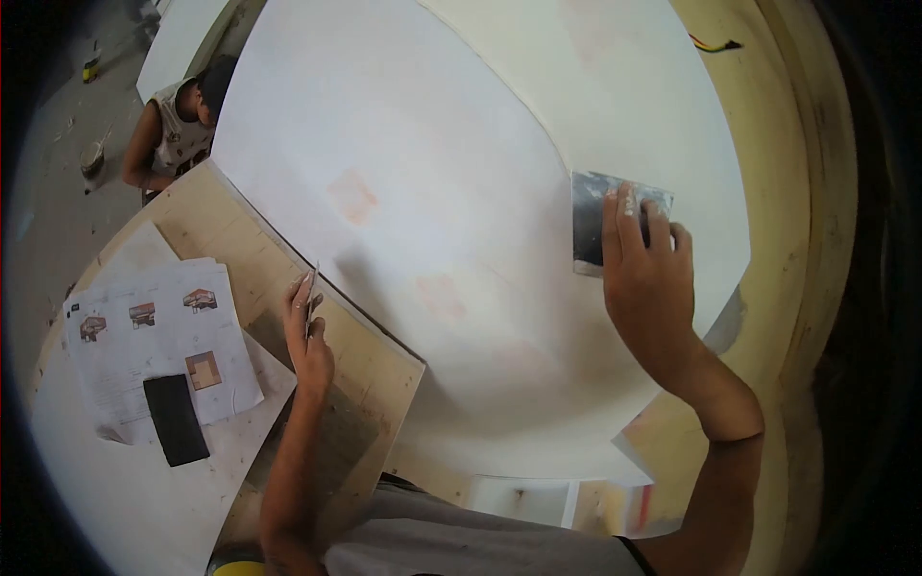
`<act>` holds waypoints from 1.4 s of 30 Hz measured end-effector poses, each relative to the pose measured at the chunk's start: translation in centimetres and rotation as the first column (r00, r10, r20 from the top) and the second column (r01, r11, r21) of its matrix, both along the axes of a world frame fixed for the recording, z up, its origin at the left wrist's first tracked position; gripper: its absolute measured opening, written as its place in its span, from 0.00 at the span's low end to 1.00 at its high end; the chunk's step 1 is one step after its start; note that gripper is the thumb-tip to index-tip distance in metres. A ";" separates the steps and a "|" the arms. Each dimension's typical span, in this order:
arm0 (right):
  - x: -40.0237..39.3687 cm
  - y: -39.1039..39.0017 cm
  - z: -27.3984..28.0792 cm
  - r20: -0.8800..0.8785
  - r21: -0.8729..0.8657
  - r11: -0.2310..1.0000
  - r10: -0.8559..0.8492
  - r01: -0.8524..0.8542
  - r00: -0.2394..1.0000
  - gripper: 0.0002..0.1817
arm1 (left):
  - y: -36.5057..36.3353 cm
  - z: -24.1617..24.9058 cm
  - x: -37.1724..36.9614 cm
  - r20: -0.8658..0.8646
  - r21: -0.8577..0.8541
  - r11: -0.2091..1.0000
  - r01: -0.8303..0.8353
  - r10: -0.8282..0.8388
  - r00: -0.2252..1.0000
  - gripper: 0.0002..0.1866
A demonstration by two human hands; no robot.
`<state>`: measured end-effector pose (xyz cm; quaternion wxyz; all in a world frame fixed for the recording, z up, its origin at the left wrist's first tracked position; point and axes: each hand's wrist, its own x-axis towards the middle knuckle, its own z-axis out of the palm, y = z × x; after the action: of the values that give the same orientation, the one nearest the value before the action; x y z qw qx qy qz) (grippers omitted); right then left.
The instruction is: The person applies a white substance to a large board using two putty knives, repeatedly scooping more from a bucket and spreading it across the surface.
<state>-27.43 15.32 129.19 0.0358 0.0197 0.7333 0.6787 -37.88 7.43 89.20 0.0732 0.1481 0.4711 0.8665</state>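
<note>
My right hand (653,288) is closed on a flat, dark putty scraper (588,226) smeared with white. The scraper lies against the large white curved panel (413,125), just right of a seam that runs down the panel. In my left hand (312,355), pinched between thumb and fingers, is a thin flat blade (312,288) seen almost edge-on. That hand is over the plywood ledge (370,394), beside the panel's left edge. Faint pinkish patches show on the panel's surface.
Printed sheets with small pictures (163,336) lie on a white board to the left, a black rectangular block (177,420) on top. Another person (178,134) crouches beyond the ledge. A bucket (91,161) stands on the floor. Wires (715,46) stick out at upper right.
</note>
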 end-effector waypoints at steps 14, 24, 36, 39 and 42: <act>7.3 -1.4 -3.4 -0.042 -0.498 0.841 -0.267 0.212 0.963 0.22 | 0.1 3.7 1.7 0.099 0.399 0.911 0.100 -0.151 0.984 0.25; 8.6 -4.3 -10.0 -0.525 -0.843 -0.301 0.270 -0.447 0.807 0.18 | -5.5 17.4 5.4 0.344 0.850 0.398 0.344 -0.915 0.209 0.23; 6.4 -3.2 -12.5 -0.086 0.143 -0.484 -0.875 -0.863 0.476 0.20 | -7.5 16.5 2.6 0.050 0.604 0.712 0.357 -0.481 0.875 0.21; 4.6 -6.4 -12.3 0.404 0.367 -0.553 -0.630 -0.749 0.663 0.18 | -7.5 16.8 1.0 -0.701 0.327 0.894 0.306 0.013 0.713 0.38; 4.1 -6.9 -12.5 0.257 0.068 -0.675 -0.700 -0.735 0.666 0.20 | -9.2 17.8 0.2 -0.777 0.033 0.954 0.297 -0.162 0.608 0.39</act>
<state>-23.32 8.45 116.65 0.2031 -0.3107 -0.5682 0.7345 -37.64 -1.74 106.97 -0.0347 0.5659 0.3639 0.7390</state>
